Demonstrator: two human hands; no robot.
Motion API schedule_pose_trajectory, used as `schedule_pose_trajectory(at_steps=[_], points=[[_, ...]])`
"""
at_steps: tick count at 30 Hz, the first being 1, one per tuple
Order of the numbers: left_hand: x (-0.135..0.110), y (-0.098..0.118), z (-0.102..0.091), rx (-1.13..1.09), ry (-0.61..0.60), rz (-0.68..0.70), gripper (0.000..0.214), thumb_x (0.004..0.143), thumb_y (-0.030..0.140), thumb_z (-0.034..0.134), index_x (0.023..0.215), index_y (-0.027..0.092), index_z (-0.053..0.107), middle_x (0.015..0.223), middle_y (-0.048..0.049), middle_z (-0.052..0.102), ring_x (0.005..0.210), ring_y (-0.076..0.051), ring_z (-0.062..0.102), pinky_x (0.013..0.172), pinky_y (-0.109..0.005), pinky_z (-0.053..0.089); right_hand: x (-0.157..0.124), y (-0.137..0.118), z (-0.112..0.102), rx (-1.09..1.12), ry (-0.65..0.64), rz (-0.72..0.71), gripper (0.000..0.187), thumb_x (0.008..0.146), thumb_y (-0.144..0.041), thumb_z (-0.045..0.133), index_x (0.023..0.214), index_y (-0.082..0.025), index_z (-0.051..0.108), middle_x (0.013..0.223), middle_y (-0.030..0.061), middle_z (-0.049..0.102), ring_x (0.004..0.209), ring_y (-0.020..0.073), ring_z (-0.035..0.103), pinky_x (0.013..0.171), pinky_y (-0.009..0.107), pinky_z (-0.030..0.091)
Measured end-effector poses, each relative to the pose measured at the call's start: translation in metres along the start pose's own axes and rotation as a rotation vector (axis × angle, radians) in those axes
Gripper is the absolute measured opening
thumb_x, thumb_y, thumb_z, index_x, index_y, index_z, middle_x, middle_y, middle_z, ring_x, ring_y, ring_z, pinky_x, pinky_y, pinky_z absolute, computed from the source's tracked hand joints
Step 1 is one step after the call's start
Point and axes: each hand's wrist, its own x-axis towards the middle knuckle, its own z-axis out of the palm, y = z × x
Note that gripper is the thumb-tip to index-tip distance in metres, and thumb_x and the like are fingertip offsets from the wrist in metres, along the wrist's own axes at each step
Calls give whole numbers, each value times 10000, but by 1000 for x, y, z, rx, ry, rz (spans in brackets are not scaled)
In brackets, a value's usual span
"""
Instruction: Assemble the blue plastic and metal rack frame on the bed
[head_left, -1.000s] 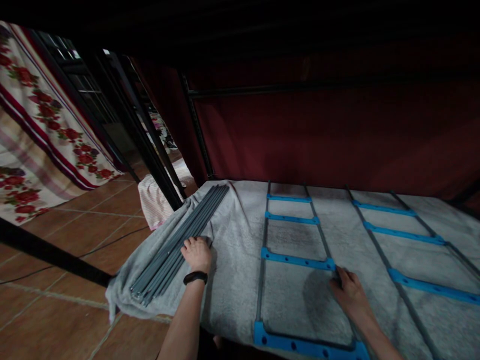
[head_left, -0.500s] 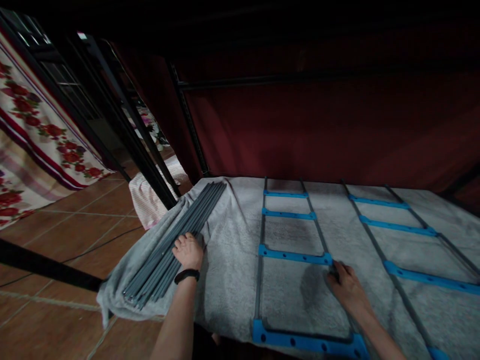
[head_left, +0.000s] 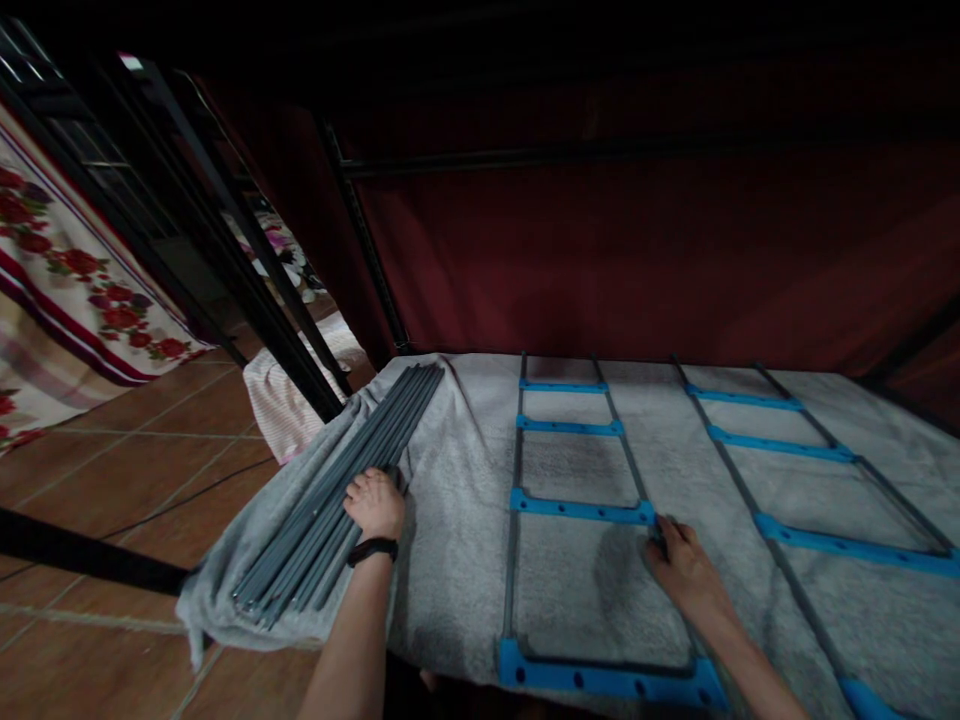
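A bundle of several long grey rods (head_left: 341, 490) lies along the left edge of a grey blanket (head_left: 457, 500). My left hand (head_left: 375, 503) rests on the bundle about halfway along, fingers curled over the rods. To the right lies a ladder-like frame (head_left: 574, 508) of grey rods joined by blue plastic crosspieces. My right hand (head_left: 684, 566) grips that frame's right rod just below a blue crosspiece. A second frame (head_left: 795, 455) of the same kind lies further right on the blanket.
A dark red cloth wall (head_left: 637, 260) backs the blanket, under a black metal frame (head_left: 360, 240). At left are a tiled floor (head_left: 112, 470), slanted black bars (head_left: 247, 290), a pink cloth (head_left: 289, 400), a floral cloth (head_left: 82, 280) and a black cable on the tiles.
The view has swung slightly right and down, so everything sits a little further left. Both hands stay where they were on the rods and the frame.
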Motion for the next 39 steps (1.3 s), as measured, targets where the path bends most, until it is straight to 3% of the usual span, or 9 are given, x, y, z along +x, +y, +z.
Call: schedule_pose_trajectory(at_steps=[6,13,16,20,23,26,31,35,39], points=[[-6,10,-16,-96,-31,-20,396,899,267,392,1176,10,509,1093,-241,574,1004,-333,607,706,-371,476,-1,-7,-5,23,11,20,491,878,-296,422,1327,-123,520,1196,151,581,1093,253,623,986,347,466],[-11,20,-38,-233,-47,8,380,923,317,368,1154,93,570,1093,-205,599,922,-316,653,706,-397,494,-1,-17,-13,142,57,43,507,854,-235,456,1343,-119,523,1265,163,558,1190,270,560,1039,383,439],[-24,39,-41,-409,-52,243,383,946,359,365,1139,117,590,1101,-180,633,957,-293,651,781,-382,503,3,-24,-18,291,150,0,489,842,-206,450,1315,-142,556,1270,152,556,1234,269,518,1072,417,413],[-60,76,-44,-674,-110,627,381,984,384,340,1139,141,588,1080,-124,674,983,-250,656,849,-349,510,7,-34,-25,571,225,-49,438,825,-224,487,1242,-204,623,1225,118,591,1194,264,539,1065,447,409],[-92,98,-48,-715,-167,928,366,999,387,339,1146,178,600,1052,-83,680,933,-212,674,805,-319,529,10,-43,-34,835,172,59,387,793,-290,569,1161,-223,672,1155,97,632,1035,249,603,932,417,483],[-116,109,-51,-665,-179,1166,344,1003,356,354,1175,212,615,1067,-61,687,912,-187,686,778,-298,541,10,-52,-49,1175,21,209,352,729,-341,673,1058,-221,712,1053,74,685,915,231,619,831,379,497],[-139,116,-55,-614,-154,1300,347,1002,321,376,1212,208,627,1093,-73,695,915,-191,691,784,-307,549,4,-63,-76,1727,-223,338,375,723,-365,750,1064,-212,716,1053,69,720,833,179,644,774,322,501],[-145,121,-59,-613,-180,1317,355,1006,309,363,1218,207,629,1072,-78,695,884,-177,686,762,-294,544,1,-66,-81,1795,-236,378,285,702,-373,806,891,-170,740,941,66,739,796,164,663,772,311,528],[-136,119,-60,-667,-156,1298,389,968,397,464,1311,245,569,1129,-67,685,984,-210,662,883,-359,522,5,-63,-83,1782,-147,425,251,692,-372,831,780,-159,732,852,44,736,781,155,676,770,297,569]])
